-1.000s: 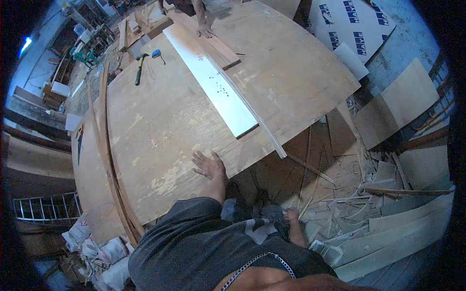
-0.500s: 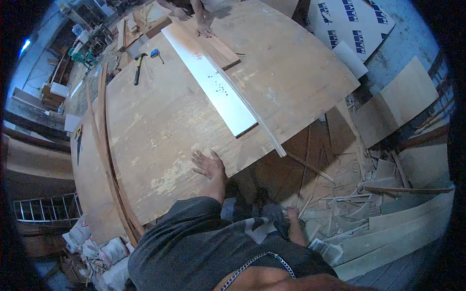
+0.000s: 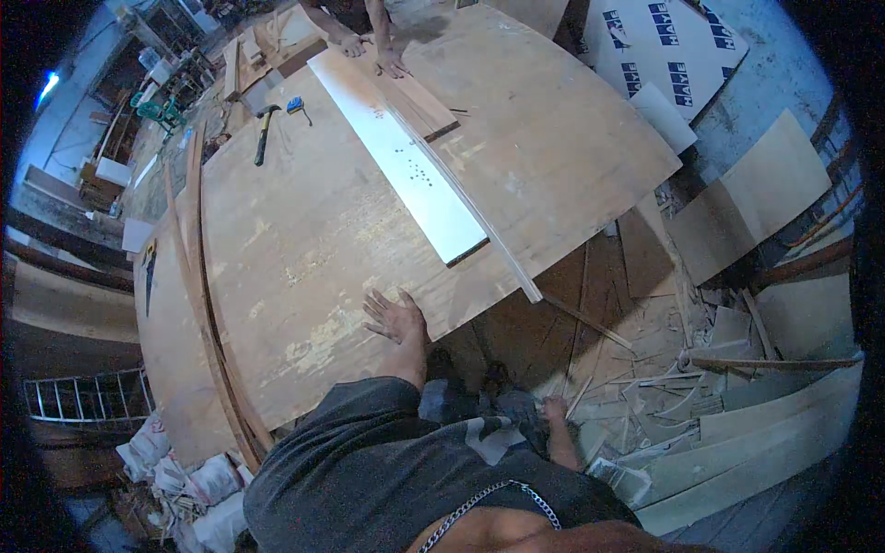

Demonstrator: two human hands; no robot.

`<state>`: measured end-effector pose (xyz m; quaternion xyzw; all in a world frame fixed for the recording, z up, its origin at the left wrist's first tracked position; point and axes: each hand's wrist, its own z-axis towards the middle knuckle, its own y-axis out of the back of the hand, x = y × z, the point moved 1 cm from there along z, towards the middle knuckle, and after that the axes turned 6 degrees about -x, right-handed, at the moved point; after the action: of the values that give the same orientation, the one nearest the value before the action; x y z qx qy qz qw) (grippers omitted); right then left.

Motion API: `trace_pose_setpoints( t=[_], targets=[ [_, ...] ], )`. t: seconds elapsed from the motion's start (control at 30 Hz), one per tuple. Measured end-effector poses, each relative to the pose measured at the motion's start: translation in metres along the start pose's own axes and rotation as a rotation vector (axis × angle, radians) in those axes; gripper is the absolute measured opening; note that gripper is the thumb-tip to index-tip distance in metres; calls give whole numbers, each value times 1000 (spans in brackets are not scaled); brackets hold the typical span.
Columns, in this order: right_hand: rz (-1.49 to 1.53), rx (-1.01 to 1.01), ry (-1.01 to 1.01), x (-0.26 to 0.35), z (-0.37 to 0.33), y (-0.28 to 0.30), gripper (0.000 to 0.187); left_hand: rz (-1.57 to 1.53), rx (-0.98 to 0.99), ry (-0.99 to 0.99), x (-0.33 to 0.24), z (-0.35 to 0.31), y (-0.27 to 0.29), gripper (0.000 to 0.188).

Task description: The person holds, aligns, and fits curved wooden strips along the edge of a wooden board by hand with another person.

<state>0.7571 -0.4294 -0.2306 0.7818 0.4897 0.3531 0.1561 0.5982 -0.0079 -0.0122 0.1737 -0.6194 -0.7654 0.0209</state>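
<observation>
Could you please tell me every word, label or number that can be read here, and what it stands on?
White sheet, upper right: repeated dark-blue block lettering, legible but not copied here.
White sack, lower left: faint reddish marks, too blurred to read.
Tabletop under the left hand: none readable.

Across the worktop (image 3: 572, 138): the long board (image 3: 429, 203) ran away from the near edge, a thin strip (image 3: 505, 253) along its right side.
Far end: the plank (image 3: 424, 106) lay right of the board, beneath a co-worker's hand (image 3: 392, 67).
Left of board: the hammer (image 3: 263, 138) lay beside the tape measure (image 3: 296, 106).
Left edge: the handsaw (image 3: 149, 272) lay outside the wooden lengths (image 3: 208, 318).
Near edge: the left hand (image 3: 398, 320) was on the worktop.
Floor: offcuts (image 3: 682, 396) lay right.
</observation>
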Motion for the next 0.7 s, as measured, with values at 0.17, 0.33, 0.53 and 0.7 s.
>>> trace_pose_setpoints(
  t=[0.17,0.33,0.53,0.7],
  targets=[
    [613,97,-211,-27,24,-18,11,-14,0,4,3,3,6,61],
    [288,36,-195,13,-8,-20,9,21,-56,43,23,11,3,60],
    [388,210,-29,-13,18,-9,11,-19,-1,28,5,5,7,60],
    [220,70,-38,40,-31,-13,10,31,-34,54,29,13,3,61]
  ],
)
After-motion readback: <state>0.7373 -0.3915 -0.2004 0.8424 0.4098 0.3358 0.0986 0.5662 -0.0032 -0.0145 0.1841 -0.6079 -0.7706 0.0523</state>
